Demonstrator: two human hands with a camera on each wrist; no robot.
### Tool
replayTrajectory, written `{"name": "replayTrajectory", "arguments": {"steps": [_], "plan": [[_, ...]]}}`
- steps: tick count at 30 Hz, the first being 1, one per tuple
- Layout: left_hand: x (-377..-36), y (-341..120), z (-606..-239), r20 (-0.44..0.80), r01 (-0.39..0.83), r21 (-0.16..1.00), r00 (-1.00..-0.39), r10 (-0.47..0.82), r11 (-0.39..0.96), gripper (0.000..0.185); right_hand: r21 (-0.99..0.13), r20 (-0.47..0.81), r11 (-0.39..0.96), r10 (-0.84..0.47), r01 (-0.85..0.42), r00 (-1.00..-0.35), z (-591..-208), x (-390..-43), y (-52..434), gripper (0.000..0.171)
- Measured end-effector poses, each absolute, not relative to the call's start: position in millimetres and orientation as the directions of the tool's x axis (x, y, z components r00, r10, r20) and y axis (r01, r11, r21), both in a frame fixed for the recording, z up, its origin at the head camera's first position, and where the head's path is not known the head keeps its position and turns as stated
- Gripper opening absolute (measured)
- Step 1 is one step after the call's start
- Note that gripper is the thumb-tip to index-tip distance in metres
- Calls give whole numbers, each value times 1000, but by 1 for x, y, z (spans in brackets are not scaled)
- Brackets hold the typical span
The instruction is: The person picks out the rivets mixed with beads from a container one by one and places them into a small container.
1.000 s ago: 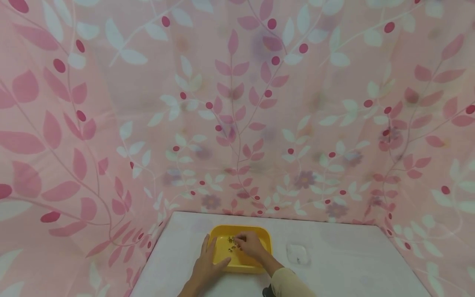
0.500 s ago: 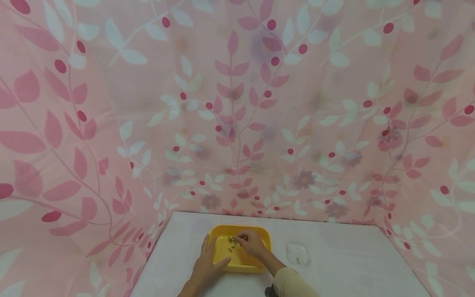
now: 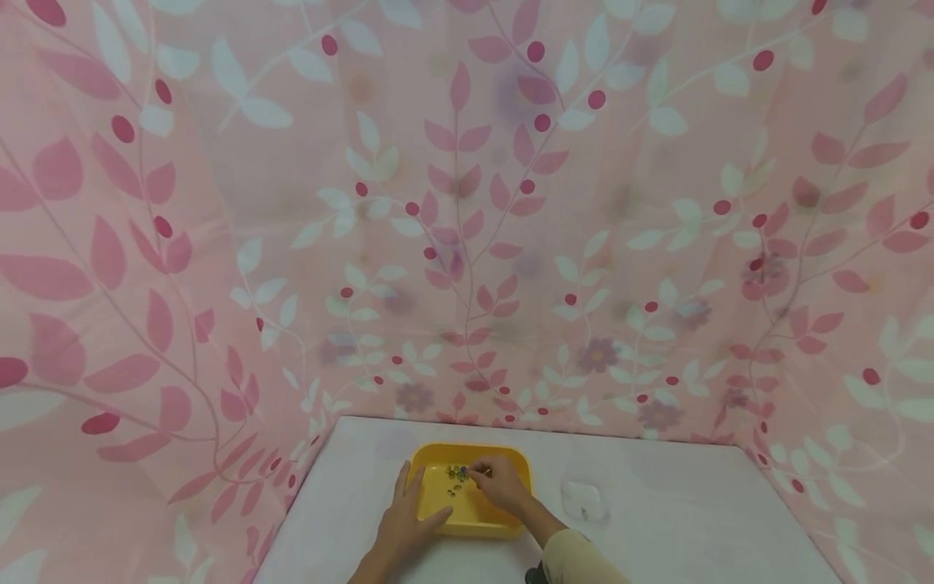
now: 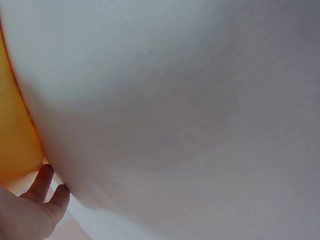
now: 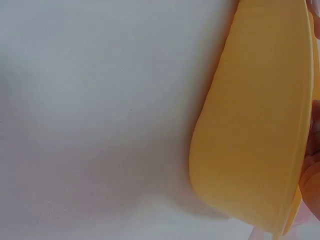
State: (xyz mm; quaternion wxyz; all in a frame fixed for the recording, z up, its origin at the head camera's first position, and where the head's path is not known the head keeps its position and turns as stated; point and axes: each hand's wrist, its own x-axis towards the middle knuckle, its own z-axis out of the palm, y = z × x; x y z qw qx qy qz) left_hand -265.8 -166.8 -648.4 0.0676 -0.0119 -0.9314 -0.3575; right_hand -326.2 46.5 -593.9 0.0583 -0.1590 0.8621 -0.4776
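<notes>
A yellow plastic tray (image 3: 467,530) with raised sides stands on the table, with several small shiny bead-like pieces (image 3: 454,473) on its floor; their exact kind is too small to tell. My left hand (image 3: 407,519) rests at the tray's front left corner, its fingers straight along the outer left side and its thumb over the front rim. Inside the tray, my right hand (image 3: 499,484) has thumb and forefinger pinched together at the right end of the cluster, seemingly on one piece. In the right wrist view, the tray's wall (image 5: 250,115) hides most of that hand.
To the right of the tray lies a small clear box (image 3: 584,500) with a tiny piece in it. A white cloth covers the table (image 3: 679,511). Pink leaf-patterned curtains (image 3: 467,243) hang behind and at both sides. A dark object (image 3: 536,575) shows by the right sleeve.
My right hand has shifted slightly to the right, and more of the small pieces show beside its fingertips. The left hand stays where it was on the tray.
</notes>
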Motion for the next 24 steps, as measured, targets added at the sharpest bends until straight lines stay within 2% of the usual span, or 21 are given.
{"name": "replayTrajectory", "arguments": {"steps": [6,17,24], "plan": [[-267,-167,-648,146,76,670,-989,-30,739,95,-839,115,466,-352,-281,-929,-595,-326,50,19],[-265,-166,-647,140,75,664,-990,-25,744,96,-838,61,498,-323,-224,-944,-596,-328,52,20],[-265,-167,-649,134,72,671,-991,-25,738,96,-846,84,468,-355,-255,-931,-598,-327,57,19]]}}
